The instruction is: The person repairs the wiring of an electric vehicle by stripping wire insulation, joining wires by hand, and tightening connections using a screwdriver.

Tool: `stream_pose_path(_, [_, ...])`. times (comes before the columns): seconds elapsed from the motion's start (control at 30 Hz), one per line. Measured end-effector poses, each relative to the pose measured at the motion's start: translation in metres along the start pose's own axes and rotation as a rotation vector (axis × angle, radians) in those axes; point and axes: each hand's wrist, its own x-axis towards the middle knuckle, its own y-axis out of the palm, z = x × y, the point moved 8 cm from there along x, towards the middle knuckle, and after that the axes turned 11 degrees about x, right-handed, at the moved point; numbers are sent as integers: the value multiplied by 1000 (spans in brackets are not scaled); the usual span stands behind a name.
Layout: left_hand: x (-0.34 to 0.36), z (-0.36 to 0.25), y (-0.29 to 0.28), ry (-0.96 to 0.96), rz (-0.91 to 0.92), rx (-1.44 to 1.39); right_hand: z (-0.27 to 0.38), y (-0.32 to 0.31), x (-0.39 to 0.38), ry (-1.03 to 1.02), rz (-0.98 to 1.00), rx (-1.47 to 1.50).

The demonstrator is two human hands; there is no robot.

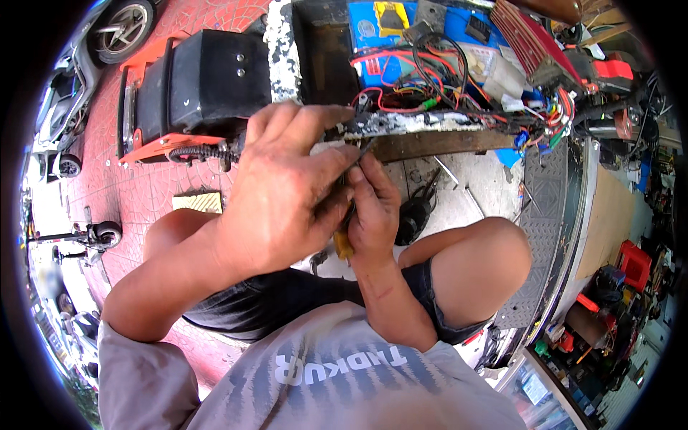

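My left hand (283, 179) reaches up to the chipped white edge (419, 123) of a dark open metal frame, its fingers curled. Its fingertips meet those of my right hand (374, 204), and whatever the left fingers pinch is hidden between them. Closed round a slim tool, my right hand lets a yellow handle (344, 245) show below the fist. A thin dark piece (367, 147) sticks out above the right fingertips; I cannot tell whether it is a wire or the tool's tip. Bundled coloured wires (430, 75) lie inside the frame just beyond.
A blue battery-like block (364, 32) sits under the wires, with a red finned box (534, 39) at its right. Left of the frame is a black housing (208, 86) with orange bars. Metal rods (473, 203) lie on the floor; a textured plate (541, 236) borders the right.
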Motion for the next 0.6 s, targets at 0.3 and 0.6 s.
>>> stream_pose_path(0.3, [1, 3, 0, -8, 13, -38, 4, -4, 2, -41, 16, -109])
stream_pose_path(0.6, [-3, -1, -3, 6, -44, 6, 7, -4, 3, 15, 54, -112])
